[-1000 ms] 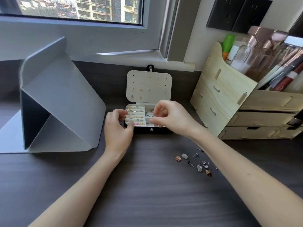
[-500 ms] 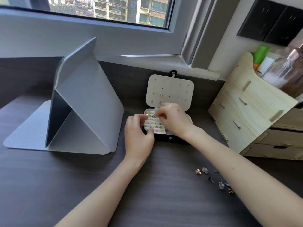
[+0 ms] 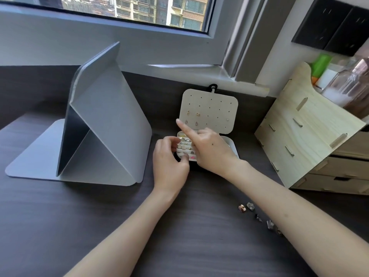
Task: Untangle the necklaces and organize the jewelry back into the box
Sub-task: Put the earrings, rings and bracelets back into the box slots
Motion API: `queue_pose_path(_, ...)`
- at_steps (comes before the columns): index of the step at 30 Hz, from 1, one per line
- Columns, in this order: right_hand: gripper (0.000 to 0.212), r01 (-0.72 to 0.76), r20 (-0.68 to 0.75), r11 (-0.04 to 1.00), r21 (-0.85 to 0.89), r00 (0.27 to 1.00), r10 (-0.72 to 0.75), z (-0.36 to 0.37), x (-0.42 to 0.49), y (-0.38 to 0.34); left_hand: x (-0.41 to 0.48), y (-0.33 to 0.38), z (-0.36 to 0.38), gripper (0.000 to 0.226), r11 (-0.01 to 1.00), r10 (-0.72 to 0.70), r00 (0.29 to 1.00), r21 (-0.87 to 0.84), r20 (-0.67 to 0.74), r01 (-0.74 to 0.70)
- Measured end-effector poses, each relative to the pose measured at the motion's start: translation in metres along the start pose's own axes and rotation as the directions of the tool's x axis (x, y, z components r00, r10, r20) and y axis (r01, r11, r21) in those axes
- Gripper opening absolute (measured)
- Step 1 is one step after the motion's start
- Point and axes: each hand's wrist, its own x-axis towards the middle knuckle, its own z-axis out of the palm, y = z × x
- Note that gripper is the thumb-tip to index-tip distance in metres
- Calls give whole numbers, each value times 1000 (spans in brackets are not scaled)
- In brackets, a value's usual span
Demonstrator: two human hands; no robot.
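Observation:
A small jewelry box (image 3: 232, 143) stands open at the back of the dark desk, its cream lid (image 3: 216, 106) upright with a few gold earrings (image 3: 197, 113) pinned to it. Ring rows (image 3: 186, 147) fill the left half of its tray. My left hand (image 3: 169, 158) grips the box's left side, thumb at the front edge. Over the tray, my right hand (image 3: 207, 148) has its index finger stretched up-left to the lid's lower left corner, the other fingers curled. I see no necklace. Several loose small pieces (image 3: 250, 206) lie on the desk beside my right forearm.
A grey folded tablet stand (image 3: 103, 126) takes up the left of the desk (image 3: 79, 226). A pale wooden drawer organizer (image 3: 311, 140) with bottles on top stands at the right. The window sill (image 3: 189, 66) runs behind the box.
My right hand stopped pinching in the tray and now points its index finger up toward the lid. The left hand stays on the box. The view has shifted to the left.

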Motion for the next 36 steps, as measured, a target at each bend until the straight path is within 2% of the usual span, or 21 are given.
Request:
queue_pose_path(3, 85, -143, 164, 987, 72, 978, 130, -16, -4, 2, 0, 0, -1, 33, 1000, 11, 1000, 0, 7, -11)
queue_pose_path(4, 83, -207, 171, 969, 135, 968, 183, -23, -7, 3, -1, 1, -2, 33, 1000, 13, 1000, 0, 12, -13)
queue_pose_path(8, 59, -380, 6, 856, 351, 915, 404, -57, -36, 14, -1, 3, -3, 33, 1000, 18, 1000, 9, 20, -18)
queue_pose_path(11, 33, -474, 9, 786, 398, 858, 513, -87, -78, 19, -1, 3, -4, 32, 999, 29, 999, 25, 25, -29)
queue_pose_path(14, 17, -588, 140, 730, 350, 803, 580, -107, -127, 21, -2, 4, -6, 31, 997, 54, 998, 60, 17, -55)
queue_pose_path(18, 12, -703, 191, 687, 184, 712, 676, -113, -185, 27, -10, 12, -8, 28, 964, 196, 980, 178, 16, -196)
queue_pose_path(20, 12, -716, 205, 685, 135, 696, 688, -111, -205, 28, -16, 20, -7, 26, 946, 262, 965, 191, 34, -263)
queue_pose_path(24, 11, -672, 159, 737, 66, 736, 658, -104, -220, 21, -30, 34, -4, 25, 911, 360, 928, 181, 94, -371)
queue_pose_path(27, 20, -619, 162, 784, -52, 769, 618, -96, -215, 15, -38, 37, -7, 28, 926, 320, 943, 182, 90, -331)
queue_pose_path(30, 18, -565, 239, 809, -161, 773, 588, -93, -209, 15, -43, 33, -13, 30, 952, 232, 970, 190, 66, -241)
queue_pose_path(36, 9, -572, 290, 812, -113, 763, 578, -91, -207, 21, -48, 32, -17, 29, 960, 171, 983, 212, 73, -182)
